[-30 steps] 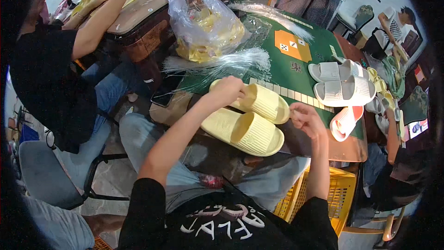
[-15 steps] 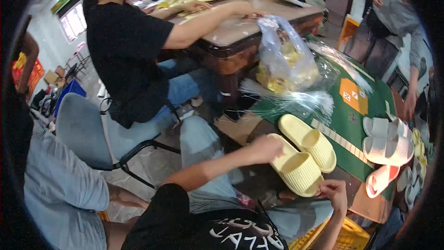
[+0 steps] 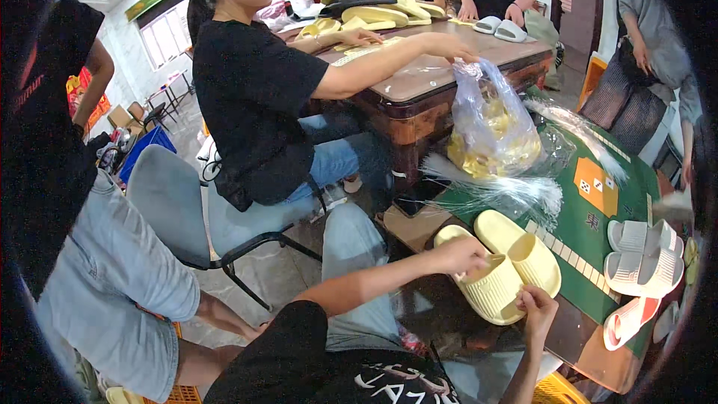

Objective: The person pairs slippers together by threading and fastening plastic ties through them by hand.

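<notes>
Head view: left fingers (image 3: pixel 474 257) and right fingers (image 3: pixel 528 298) are curled nearly closed, any hold can't be told; yellow slipper (image 3: pixel 491 294) between them is best kept steady tbh.

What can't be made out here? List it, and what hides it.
1. Head view: anything pinched in the left fingers or right fingers; their curl hides it.
2. Head view: part of the near slipper's insole; left fingers cover it.
3. Head view: the bag's contents; crinkled plastic blurs them.
4. Head view: most of the crate; lower edge cuts it.
</notes>
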A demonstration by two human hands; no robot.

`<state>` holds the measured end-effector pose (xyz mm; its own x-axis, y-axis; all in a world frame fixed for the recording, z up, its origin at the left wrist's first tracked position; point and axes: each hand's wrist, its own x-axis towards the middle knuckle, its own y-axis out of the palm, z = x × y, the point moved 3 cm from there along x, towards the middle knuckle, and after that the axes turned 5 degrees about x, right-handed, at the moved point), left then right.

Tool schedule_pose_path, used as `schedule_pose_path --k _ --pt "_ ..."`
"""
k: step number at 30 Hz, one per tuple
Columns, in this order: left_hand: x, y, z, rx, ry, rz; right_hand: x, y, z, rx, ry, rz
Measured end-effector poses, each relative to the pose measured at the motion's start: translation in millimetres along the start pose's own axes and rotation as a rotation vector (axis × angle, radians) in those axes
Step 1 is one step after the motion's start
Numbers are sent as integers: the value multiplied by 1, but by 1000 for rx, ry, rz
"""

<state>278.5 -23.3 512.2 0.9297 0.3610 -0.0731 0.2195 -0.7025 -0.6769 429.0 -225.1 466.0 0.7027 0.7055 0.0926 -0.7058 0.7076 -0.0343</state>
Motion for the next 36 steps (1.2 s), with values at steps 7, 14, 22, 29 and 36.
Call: schedule_pose_path --k 7,14,22,29,36 --pt "-40 -43 26 681 -24 -220 -7 -20 -5 72 58 -48" --pt "-71 -61 44 784 -24 -365 -8 -20 -10 52 99 -35" --pt "-22 -5 40 -647 -117 -169 -15 -18 1 -56 47 44" --pt "24 50 30 -394 -32 -41 -24 -4 0 -362 -90 45" --pt "47 65 10 -541 27 57 -25 10 19 -517 -242 39"
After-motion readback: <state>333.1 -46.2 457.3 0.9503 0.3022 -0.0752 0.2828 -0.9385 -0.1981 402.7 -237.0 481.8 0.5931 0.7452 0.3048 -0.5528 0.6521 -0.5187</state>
